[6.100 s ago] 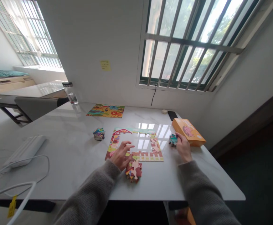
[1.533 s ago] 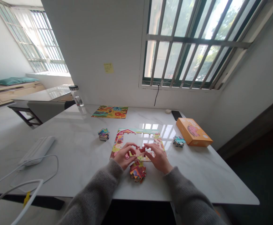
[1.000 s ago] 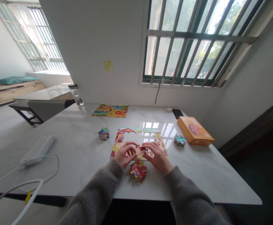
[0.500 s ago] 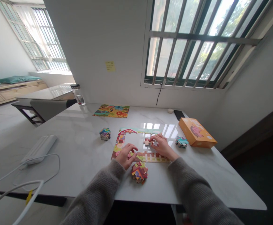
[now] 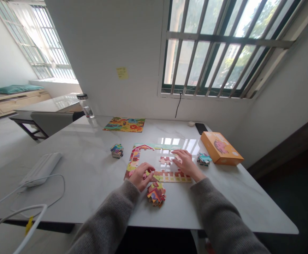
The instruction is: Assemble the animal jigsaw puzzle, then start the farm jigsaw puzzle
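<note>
A partly assembled puzzle frame (image 5: 132,164) with a red barn and a fence lies on the white table. Inside it sits a small group of joined pinkish pieces (image 5: 165,160). My right hand (image 5: 184,163) is over the frame's right part, fingers apart, just right of those pieces and holding nothing visible. My left hand (image 5: 142,175) rests at the frame's lower left edge, fingers curved and apart, with nothing seen in it. Just below the frame is a pile of loose pieces (image 5: 156,194), close to my left hand.
Stacks of pieces stand left (image 5: 117,151) and right (image 5: 203,159). An orange box (image 5: 221,148), a phone (image 5: 201,128), a colourful picture sheet (image 5: 124,124) and a bottle (image 5: 86,107) are further out. A white power strip (image 5: 42,168) with cables lies at left.
My right hand has let go of the pinkish piece and drawn slightly right, leaving the joined pieces in view. My left hand has hardly moved. The camera view has shifted slightly.
</note>
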The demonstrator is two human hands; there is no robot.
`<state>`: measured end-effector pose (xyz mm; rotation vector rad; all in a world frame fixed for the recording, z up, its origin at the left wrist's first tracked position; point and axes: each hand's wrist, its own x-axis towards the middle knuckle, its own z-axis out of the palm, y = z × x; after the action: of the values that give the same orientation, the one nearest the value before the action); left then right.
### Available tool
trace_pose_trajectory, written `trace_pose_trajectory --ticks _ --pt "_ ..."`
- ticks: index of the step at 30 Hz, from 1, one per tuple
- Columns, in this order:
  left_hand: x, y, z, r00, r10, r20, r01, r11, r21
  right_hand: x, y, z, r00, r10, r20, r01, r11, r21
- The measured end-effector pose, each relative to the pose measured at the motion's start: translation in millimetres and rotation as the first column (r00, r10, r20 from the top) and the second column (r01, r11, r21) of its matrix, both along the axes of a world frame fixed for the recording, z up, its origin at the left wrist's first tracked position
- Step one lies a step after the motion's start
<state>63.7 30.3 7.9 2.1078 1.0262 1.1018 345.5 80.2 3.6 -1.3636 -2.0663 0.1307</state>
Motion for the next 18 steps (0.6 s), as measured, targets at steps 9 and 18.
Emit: trace_pose_trajectory --ticks 9,18 --pt "-0.6 -0.3 1.3 0.999 0.003 -0.04 -0.002 0.999 0.035 34.9 0.6 -12.1 0.999 0.0 0.047 0.003 0.999 -0.054" --pt "0.8 -1.3 -0.1 0.998 -0.007 -0.067 0.006 1.0 -0.007 26.9 -2.6 -11.7 0.982 -0.051 0.183 0.07 0.993 -0.099"
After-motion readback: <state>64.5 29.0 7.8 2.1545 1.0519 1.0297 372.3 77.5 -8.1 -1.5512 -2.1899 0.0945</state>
